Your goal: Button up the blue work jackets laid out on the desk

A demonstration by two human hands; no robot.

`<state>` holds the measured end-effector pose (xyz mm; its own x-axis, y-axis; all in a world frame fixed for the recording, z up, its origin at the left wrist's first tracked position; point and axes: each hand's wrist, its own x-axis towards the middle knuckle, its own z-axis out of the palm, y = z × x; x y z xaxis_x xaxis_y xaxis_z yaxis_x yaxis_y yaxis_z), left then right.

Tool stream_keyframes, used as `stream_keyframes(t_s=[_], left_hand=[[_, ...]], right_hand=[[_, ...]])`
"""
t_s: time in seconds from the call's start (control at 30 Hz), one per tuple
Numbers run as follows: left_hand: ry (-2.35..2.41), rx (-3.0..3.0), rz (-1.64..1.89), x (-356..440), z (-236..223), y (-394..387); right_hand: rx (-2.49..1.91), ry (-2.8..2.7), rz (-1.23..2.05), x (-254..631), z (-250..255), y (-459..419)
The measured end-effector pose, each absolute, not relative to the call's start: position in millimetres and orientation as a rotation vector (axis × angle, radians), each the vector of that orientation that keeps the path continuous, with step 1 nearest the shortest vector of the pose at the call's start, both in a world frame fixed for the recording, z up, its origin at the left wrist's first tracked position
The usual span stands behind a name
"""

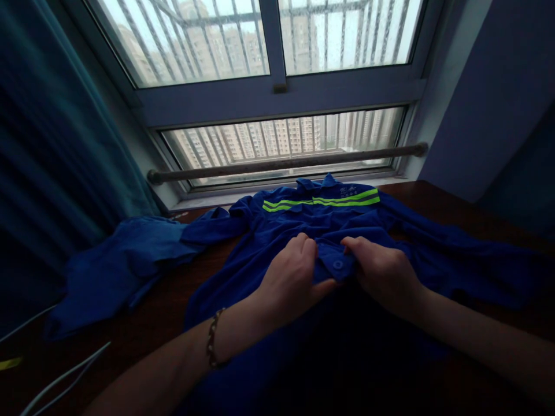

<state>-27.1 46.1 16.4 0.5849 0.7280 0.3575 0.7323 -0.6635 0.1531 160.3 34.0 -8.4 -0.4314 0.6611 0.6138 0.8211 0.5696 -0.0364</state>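
A blue work jacket [277, 231] with yellow-green reflective stripes lies spread out, its collar toward the window and its sleeves out to both sides. My left hand [292, 277] is closed on the jacket's front, thumb pointing right. Close beside it, my right hand [381, 271] pinches the same cloth between thumb and fingers. Between the two hands a lifted flap of the front shows a round button [337, 264]. The jacket's lower part falls into dark shadow below my hands.
Another blue garment [130, 254] lies bunched on the dark wooden surface [173, 294] at left. White cables [69, 378] and a yellow strip [10, 364] are near the lower left. A metal rail [286, 164] crosses the window at the back. A blue curtain [56, 127] hangs at left.
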Motion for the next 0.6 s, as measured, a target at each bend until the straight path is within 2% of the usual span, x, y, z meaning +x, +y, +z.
stream_keyframes(t_s=[0.17,0.37,0.5,0.6], left_hand=[[-1.418,-2.796,-0.126,-39,-8,-1],[-1.595,-2.771,0.258,-94,-62,-46],[-1.871,-2.537,0.520,-138,-53,-62],[-2.036,-2.433,0.415,-176,-39,-68]], right_hand=[[-0.980,-2.524,-0.373,176,-3,5],[-1.384,-2.537,-0.541,243,-46,-36],[-1.677,-2.393,-0.486,299,-73,-53],[-1.782,-2.303,-0.372,329,-83,-58]])
